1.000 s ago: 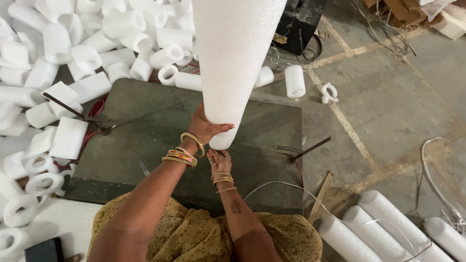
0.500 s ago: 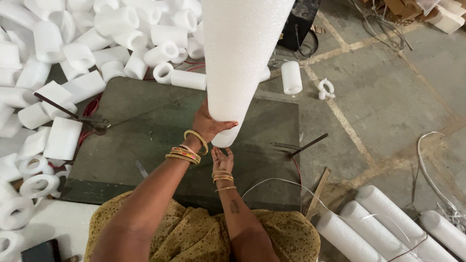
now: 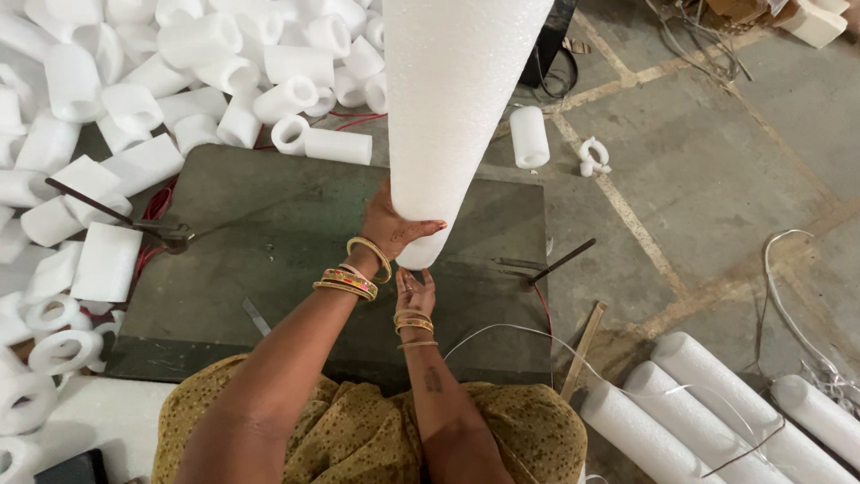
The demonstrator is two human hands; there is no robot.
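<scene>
Left hand grips the lower end of the upright white foam tube; right hand sits open-fingered directly beneath its base. The tube stands over the dark green surface. Cut foam sleeves lie piled at 10 o'clock, long foam cylinders at 4 o'clock.

Even, soft daylight, fairly bright; the tall white foam cylinder near the lens glares pale and slightly soft; faint shadows on the dark green desk; wide-angle stretching bends the edges.
</scene>
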